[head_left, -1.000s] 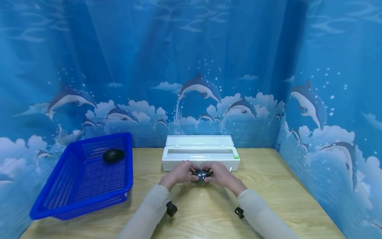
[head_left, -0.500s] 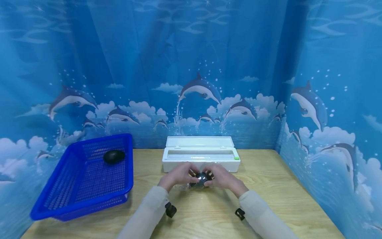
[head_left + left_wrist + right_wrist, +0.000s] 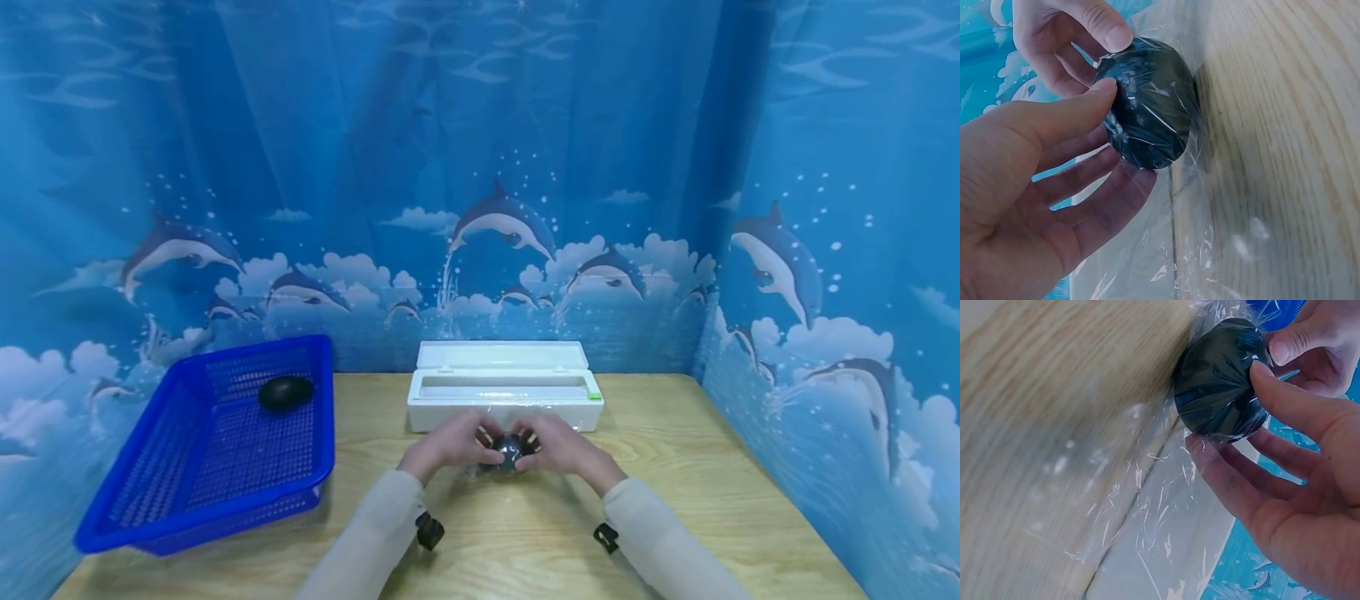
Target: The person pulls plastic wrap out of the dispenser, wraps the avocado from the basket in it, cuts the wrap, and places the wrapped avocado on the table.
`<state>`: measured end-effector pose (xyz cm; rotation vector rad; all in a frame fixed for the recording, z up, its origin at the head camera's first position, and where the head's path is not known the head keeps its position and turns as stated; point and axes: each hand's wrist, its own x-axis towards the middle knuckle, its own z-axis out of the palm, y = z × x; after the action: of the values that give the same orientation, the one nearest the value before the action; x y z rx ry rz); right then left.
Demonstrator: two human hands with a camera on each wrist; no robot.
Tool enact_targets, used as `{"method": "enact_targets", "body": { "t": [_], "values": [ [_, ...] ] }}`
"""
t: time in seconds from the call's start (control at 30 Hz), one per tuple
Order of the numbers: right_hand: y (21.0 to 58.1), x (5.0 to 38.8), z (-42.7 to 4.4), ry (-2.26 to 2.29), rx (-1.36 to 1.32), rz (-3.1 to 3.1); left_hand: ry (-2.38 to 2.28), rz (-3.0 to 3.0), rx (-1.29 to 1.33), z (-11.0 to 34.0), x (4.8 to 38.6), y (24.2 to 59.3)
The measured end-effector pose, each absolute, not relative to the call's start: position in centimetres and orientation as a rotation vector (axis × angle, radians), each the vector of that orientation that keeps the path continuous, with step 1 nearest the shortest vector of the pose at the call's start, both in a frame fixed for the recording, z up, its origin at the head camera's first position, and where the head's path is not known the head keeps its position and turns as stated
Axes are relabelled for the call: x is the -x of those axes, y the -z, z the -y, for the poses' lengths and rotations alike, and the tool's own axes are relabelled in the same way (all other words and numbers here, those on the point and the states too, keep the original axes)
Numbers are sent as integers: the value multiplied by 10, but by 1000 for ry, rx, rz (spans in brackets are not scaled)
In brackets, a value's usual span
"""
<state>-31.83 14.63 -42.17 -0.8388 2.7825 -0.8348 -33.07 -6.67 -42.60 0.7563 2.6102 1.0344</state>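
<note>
Blackish oval point(image 3: 1155, 103), seemingly wholly film-wrapped, between fingers point(image 3: 1116, 205)

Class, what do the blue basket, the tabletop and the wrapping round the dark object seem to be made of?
Blue basket: probably plastic, slightly glossy, judging by its even perforations.
Tabletop: wood or wood-look laminate, smooth, with pale grain; which is unclear.
Wrapping: apparently thin, clear plastic film, shiny, with creases and glints.
</note>
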Motion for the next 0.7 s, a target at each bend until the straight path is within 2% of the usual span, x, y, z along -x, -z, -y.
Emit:
{"method": "enact_targets", "body": {
  "t": [0.7],
  "values": [
    [420, 308, -148, 764, 923, -2821, -1028, -2650, -748, 68, 329, 427]
  ]
}}
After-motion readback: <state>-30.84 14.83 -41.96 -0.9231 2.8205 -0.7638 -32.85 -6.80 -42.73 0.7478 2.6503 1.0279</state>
